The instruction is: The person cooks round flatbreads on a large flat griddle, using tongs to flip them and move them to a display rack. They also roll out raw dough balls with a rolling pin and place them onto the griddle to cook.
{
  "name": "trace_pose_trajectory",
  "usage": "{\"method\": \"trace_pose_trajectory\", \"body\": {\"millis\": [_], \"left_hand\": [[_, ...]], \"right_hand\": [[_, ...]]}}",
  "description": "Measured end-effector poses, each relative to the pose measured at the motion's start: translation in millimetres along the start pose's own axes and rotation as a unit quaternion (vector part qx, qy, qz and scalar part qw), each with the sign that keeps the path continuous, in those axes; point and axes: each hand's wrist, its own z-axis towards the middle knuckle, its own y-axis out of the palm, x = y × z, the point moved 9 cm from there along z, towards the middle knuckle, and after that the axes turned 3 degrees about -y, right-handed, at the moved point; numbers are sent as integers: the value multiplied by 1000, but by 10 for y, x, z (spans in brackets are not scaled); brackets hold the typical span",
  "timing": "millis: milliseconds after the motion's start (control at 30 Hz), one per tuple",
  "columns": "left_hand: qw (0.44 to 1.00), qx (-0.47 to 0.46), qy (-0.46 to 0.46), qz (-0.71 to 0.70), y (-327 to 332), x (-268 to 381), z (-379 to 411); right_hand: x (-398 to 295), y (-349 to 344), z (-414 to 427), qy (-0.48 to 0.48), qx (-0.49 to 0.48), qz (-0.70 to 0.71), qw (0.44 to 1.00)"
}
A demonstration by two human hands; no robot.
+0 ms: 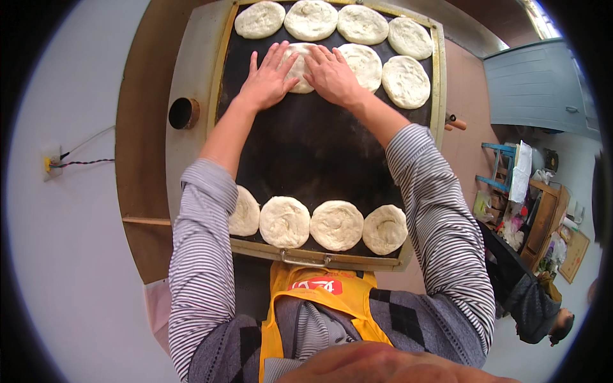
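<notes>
My left hand (271, 79) and my right hand (333, 75) lie palm down on either side of a flat round of dough (301, 82), their fingers over its edges. The left fingers are spread; the right fingers are slightly apart. Neither hand grips anything. A dark flat griddle (316, 148) carries the dough. Along its far edge runs a row of similar pale rounds (311, 20). Just right of my right hand are a second round (362, 67), partly covered by it, and a third (406, 82). Several more rounds (285, 222) line the near edge, the leftmost partly hidden by my left sleeve.
A metal frame (438, 86) borders the griddle, with a handle (305, 262) at the near side. An open metal pipe (184, 113) stands on the left. Beyond are a wall socket with wires (51, 163), a blue cabinet (534, 86), a cluttered shelf (539, 225) and another person (534, 306).
</notes>
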Motion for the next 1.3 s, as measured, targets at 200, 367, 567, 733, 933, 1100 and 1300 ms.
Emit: {"method": "trace_pose_trajectory", "body": {"millis": [200, 367, 567, 733, 933, 1100, 1300], "left_hand": [[998, 40, -36, -20, -241, 29, -267], [977, 70, -117, -165, -1103, 185, -1032], [889, 125, -353, -264, -1478, -218, -3753], [798, 111, -514, -295, -1506, -6, -5893], [656, 113, -670, -328, -1529, 636, -8788], [482, 222, -842, -102, -1368, 1598, -11762], [306, 78, -947, 59, -1688, 2132, -14462]], "right_hand": [[-225, 184, 226, -45, -41, -71, 996], [-163, 201, 44, -38, 16, 11, 999], [-1068, -929, 409, -11, 134, 98, 986], [-2985, -1091, -71, -143, -52, 184, 971], [-5666, -677, -1391, -348, -293, 256, 853], [-7253, -67, -2538, -512, -437, 153, 724], [-8854, 234, -3159, -617, -501, 99, 599]]}}
